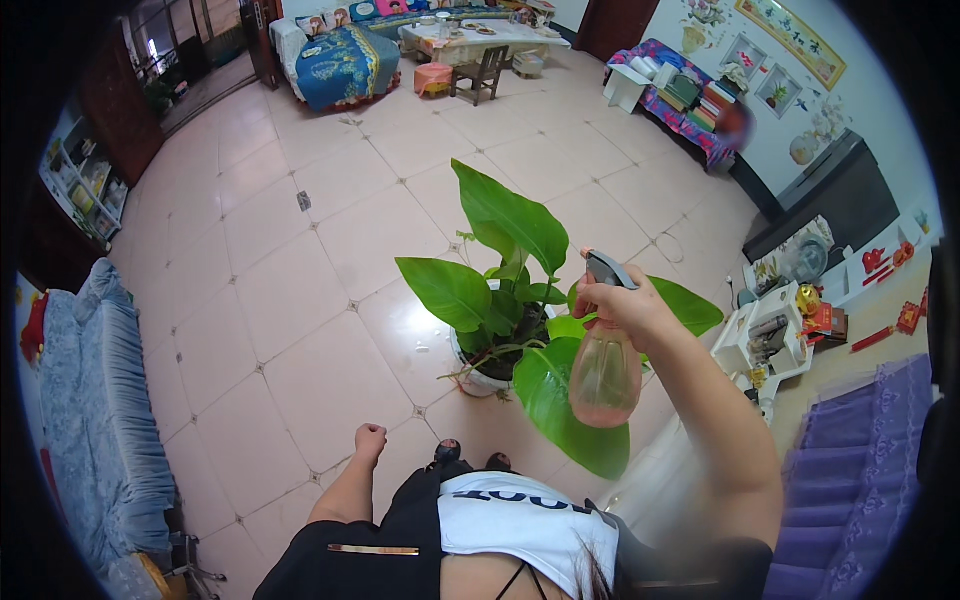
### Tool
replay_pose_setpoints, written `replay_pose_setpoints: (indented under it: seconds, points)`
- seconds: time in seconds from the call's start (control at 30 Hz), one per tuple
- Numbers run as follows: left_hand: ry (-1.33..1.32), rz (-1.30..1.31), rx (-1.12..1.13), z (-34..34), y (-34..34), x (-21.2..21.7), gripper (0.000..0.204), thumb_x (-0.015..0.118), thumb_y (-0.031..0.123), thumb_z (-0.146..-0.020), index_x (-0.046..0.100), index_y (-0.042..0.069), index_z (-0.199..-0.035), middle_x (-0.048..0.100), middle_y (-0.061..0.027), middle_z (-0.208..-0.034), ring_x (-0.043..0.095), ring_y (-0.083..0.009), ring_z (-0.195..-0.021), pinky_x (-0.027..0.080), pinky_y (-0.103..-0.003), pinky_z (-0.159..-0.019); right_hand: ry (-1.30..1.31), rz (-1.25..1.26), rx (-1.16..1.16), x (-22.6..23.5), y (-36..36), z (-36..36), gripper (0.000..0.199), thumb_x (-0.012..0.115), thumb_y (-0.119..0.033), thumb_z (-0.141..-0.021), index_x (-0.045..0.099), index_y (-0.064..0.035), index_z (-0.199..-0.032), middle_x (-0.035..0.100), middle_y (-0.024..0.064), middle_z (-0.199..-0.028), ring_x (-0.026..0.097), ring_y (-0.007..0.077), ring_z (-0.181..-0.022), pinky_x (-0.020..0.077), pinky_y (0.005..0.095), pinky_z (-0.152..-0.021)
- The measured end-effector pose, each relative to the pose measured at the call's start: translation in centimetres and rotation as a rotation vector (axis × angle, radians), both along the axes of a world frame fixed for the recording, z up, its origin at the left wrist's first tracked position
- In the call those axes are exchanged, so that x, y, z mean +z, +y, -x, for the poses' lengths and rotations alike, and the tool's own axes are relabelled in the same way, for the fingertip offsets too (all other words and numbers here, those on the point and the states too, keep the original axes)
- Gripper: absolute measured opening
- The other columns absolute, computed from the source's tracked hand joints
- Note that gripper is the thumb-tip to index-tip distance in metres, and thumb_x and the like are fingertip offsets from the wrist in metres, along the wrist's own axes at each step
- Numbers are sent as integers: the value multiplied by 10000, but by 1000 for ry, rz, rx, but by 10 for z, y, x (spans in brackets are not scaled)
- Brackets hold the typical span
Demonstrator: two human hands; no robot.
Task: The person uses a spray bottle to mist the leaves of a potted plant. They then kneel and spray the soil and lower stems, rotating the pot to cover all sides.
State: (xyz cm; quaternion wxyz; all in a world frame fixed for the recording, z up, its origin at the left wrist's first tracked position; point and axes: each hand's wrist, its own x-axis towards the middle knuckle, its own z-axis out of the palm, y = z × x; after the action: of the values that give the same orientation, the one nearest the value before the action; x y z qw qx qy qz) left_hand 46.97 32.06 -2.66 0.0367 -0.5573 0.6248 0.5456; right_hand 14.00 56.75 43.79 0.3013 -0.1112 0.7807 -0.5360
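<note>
Wrapped round the neck of a spray bottle, my right hand (622, 302) is closed below its grey trigger head. The spray bottle (606, 385) is clear pink, with a little liquid at its bottom, and it hangs upright in front of a large leaf. A potted plant (428, 290) with broad green leaves stands before me on the floor. Its white pot (480, 382) shows partly beneath the leaves. My left hand (370, 440) hangs low at my left side, fingers curled into a fist, apart from the plant; nothing shows in it.
Pale tiled floor (290, 310) surrounds the pot. A blue-covered sofa (105, 400) lines the left side. On the right are a white shelf unit (765, 340) with small items and a purple cloth (850, 480). Far back stand a table (470, 45) and a wooden chair (482, 75).
</note>
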Motion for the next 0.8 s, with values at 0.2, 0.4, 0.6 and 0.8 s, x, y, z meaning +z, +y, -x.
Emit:
replay_pose_setpoints:
  seconds: [0.2, 0.4, 0.6, 0.8]
  points:
    - [-41, -34, -3, -16, -5, -15, 158, 594, 130, -808, 591, -3, -893, 611, -96, -764, 634, -193, -678, 490, -290, -512, -83, 53, -4, -2, -2, -6, 113, 641, -95, -798, 569, -58, -877, 604, 44, -829, 618, 169, -775, 495, 343, -632]
    - [5, 36, 34, -11, -4, -18, 126, 629, 121, -775, 626, -1, -808, 635, -103, -681, 618, -188, -609, 503, -328, -588, 37, 176, -64, -34, -20, -44, 178, 676, -159, -816, 598, -33, -914, 602, 43, -764, 557, 120, -625, 475, 290, -551]
    - [34, -22, 43, 2, -2, -9, 135, 628, 119, -780, 618, -9, -823, 632, -93, -685, 621, -179, -617, 503, -324, -588, -41, -69, 63, -83, -71, -72, 195, 687, -151, -817, 594, -39, -946, 604, 44, -811, 584, 127, -726, 489, 284, -602]
    - [78, -40, 87, -9, -8, -8, 128, 620, 117, -786, 612, -9, -809, 606, -85, -653, 604, -180, -572, 485, -321, -533, 102, -185, 115, -152, -118, -63, 196, 651, -178, -724, 608, 14, -728, 630, 166, -719, 618, 298, -680, 480, 406, -648]
